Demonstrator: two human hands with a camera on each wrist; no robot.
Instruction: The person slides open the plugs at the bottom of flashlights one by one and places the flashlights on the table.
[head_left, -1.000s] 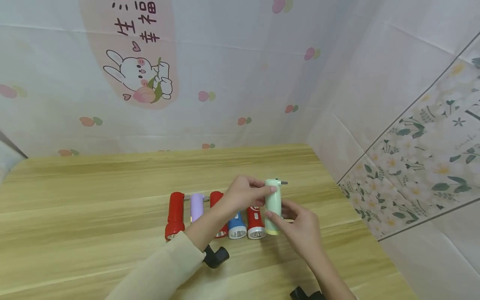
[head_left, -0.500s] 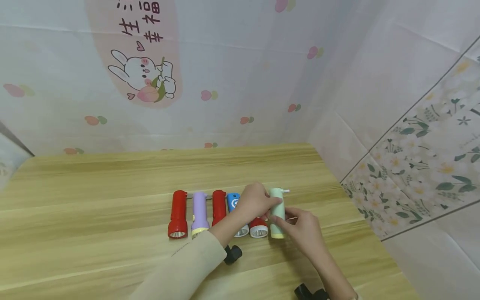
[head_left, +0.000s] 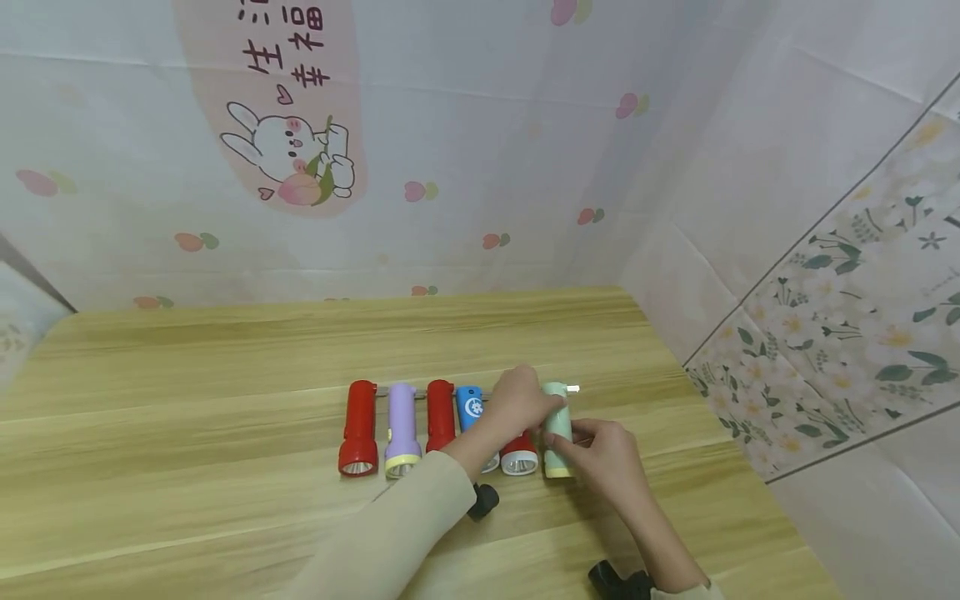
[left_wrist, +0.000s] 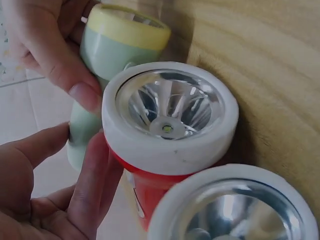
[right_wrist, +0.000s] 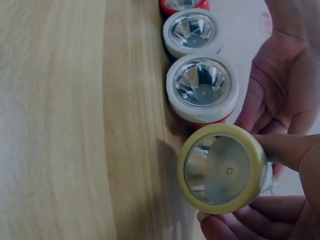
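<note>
Both hands hold a pale green flashlight (head_left: 558, 461) with a yellow head ring at the right end of a row. My left hand (head_left: 517, 404) pinches its tail end between thumb and fingers. Nearer the head, my right hand (head_left: 611, 458) grips the body, its thumb on top. A metal prong (head_left: 573, 389) sticks out sideways from the tail. In the right wrist view the yellow ring (right_wrist: 256, 155) and lens face the camera. Just left of it lies a red flashlight with a white head (head_left: 519, 461), its body mostly behind my left hand.
Further left along the row lie a blue flashlight (head_left: 471, 404), a red one (head_left: 440, 414), a purple one (head_left: 402, 421) and another red one (head_left: 360, 425), heads toward me. They rest on a wood-grain table (head_left: 187, 433) against a printed curtain (head_left: 450, 125).
The green flashlight has come down closer to the table beside the row, with both hands keeping hold of it. The head view has swung slightly left. The other flashlights stay in line.
</note>
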